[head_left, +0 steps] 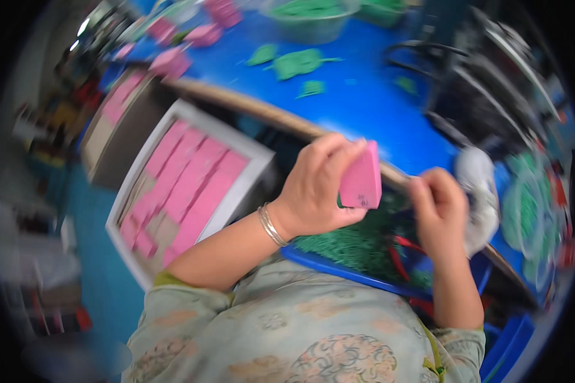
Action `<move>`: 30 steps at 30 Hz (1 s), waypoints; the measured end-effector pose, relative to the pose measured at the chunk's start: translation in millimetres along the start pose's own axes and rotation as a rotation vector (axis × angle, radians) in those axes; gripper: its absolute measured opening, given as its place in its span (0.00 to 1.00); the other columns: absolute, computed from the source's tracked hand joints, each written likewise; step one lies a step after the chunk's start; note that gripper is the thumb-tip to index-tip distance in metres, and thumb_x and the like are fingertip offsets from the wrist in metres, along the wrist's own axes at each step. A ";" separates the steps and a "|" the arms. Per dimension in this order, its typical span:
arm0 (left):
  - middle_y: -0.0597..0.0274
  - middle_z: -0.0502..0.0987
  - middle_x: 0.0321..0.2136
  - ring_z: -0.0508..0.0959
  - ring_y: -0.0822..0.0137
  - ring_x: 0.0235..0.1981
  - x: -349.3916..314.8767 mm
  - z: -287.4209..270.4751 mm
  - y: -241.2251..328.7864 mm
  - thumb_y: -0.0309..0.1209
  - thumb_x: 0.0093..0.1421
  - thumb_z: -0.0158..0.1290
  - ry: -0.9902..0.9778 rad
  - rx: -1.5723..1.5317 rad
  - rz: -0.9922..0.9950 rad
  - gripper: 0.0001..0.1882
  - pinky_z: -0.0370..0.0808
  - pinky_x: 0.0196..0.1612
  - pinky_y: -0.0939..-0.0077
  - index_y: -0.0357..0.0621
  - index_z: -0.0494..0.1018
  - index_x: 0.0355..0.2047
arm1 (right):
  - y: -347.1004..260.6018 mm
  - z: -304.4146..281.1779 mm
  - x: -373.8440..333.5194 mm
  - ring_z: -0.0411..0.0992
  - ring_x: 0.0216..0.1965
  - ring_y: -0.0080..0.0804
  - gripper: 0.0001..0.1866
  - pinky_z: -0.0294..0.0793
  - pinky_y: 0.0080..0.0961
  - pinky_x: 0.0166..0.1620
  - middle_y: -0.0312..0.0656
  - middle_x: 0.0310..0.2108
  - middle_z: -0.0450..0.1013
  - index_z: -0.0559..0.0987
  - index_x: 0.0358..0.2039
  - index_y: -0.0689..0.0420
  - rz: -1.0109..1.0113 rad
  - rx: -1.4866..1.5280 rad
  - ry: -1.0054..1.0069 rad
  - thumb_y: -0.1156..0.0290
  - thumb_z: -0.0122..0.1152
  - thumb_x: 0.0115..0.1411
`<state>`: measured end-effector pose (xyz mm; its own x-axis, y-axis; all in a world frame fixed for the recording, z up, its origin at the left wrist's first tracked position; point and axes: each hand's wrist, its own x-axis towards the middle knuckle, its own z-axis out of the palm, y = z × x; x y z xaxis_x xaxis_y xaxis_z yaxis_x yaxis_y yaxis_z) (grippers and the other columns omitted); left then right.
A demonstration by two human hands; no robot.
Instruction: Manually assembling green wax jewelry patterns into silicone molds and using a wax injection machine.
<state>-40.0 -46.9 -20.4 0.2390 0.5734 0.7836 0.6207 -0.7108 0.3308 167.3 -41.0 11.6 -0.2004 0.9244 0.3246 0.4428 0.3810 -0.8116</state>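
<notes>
A pink block (361, 177) with small dark print near one end is gripped in my left hand (313, 185), fingers behind it and thumb at its lower end. To its right, my right hand (439, 207) is raised by the table edge, thumb and index finger pinched together. Whatever is between those fingertips, if anything, is too small to make out. Below both hands lies a blue tray (338, 270) holding shredded green bits (345, 242). A red-handled tool (399, 255) rests in it, partly hidden by my right hand.
An open white box (131, 185) of pink blocks stands left, with a brown box (124, 137) behind it. On the blue table (364, 96) are green scraps (297, 62), a bowl (310, 29) and loose pink pieces (171, 62). A black machine (479, 96) stands right, near a white bundle (478, 198).
</notes>
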 end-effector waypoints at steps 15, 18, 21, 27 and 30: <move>0.46 0.60 0.46 0.67 0.56 0.45 -243.6 -245.7 -74.0 0.34 0.39 0.64 -0.041 0.821 -1.166 0.39 0.66 0.48 0.68 0.35 0.56 0.49 | 28.1 2.4 3.5 0.65 0.42 0.33 0.08 0.60 0.26 0.50 0.45 0.39 0.66 0.69 0.38 0.67 -0.241 -0.314 0.136 0.80 0.50 0.57; 0.49 0.62 0.47 0.71 0.64 0.41 -237.8 -248.2 -62.4 0.28 0.43 0.61 -0.252 0.461 -1.658 0.31 0.70 0.45 0.74 0.37 0.61 0.48 | 25.3 5.0 5.6 0.66 0.41 0.37 0.07 0.61 0.29 0.49 0.47 0.37 0.68 0.69 0.37 0.68 -0.298 -0.437 0.124 0.81 0.50 0.56; 0.55 0.65 0.46 0.72 0.70 0.38 -270.5 -252.8 -60.6 0.21 0.47 0.55 -0.035 0.230 -1.397 0.22 0.72 0.41 0.79 0.39 0.65 0.45 | 22.7 9.8 8.2 0.67 0.40 0.38 0.06 0.62 0.30 0.48 0.47 0.35 0.68 0.69 0.36 0.68 -0.341 -0.462 0.102 0.81 0.51 0.56; 0.56 0.69 0.46 0.73 0.68 0.37 -254.9 -270.9 -62.2 0.18 0.50 0.48 0.052 0.056 -1.633 0.17 0.71 0.43 0.77 0.38 0.67 0.43 | 21.3 12.2 7.6 0.67 0.40 0.38 0.05 0.63 0.30 0.47 0.47 0.35 0.69 0.70 0.34 0.67 -0.375 -0.493 0.081 0.81 0.51 0.56; 0.49 0.68 0.44 0.73 0.53 0.40 -287.7 -328.2 -84.4 0.26 0.45 0.57 -0.584 0.650 -1.492 0.26 0.70 0.46 0.68 0.40 0.65 0.46 | 23.7 12.9 8.0 0.67 0.40 0.38 0.05 0.63 0.29 0.47 0.47 0.35 0.69 0.70 0.34 0.67 -0.373 -0.459 0.067 0.80 0.51 0.56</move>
<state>-406.3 -285.6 -101.2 -0.6500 0.6968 -0.3033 0.6820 0.7109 0.1716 164.9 -24.8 -11.3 -0.3664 0.7197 0.5897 0.6885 0.6360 -0.3485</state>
